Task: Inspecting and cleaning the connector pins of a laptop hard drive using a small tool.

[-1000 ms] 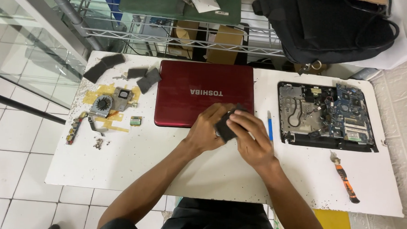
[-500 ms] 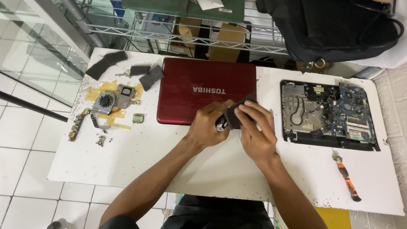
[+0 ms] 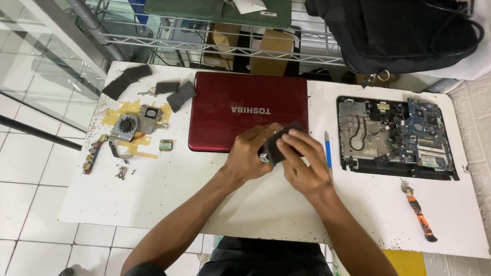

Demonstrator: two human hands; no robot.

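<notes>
Left hand [image 3: 250, 155]: fingers curled round the left end of a small dark flat part [image 3: 278, 144], gripping it.
Right hand [image 3: 305, 160]: fingers laid over the same part from the right, pinching it too.
Dark part: held betw. both hands, just above the bench [image 3: 198, 202], at the front right corner of the red laptop [image 3: 241, 110].
Laptop: lid shut, centre of bench.
Open chassis [image 3: 397, 136]: right of hands, circuit board exposed.
Blue pen [image 3: 328, 150]: betw. laptop and chassis.
Orange-handled tool [image 3: 419, 212]: front right.
Fan [image 3: 125, 126]: far left w/ loose bits, dark pads nearby.
</notes>
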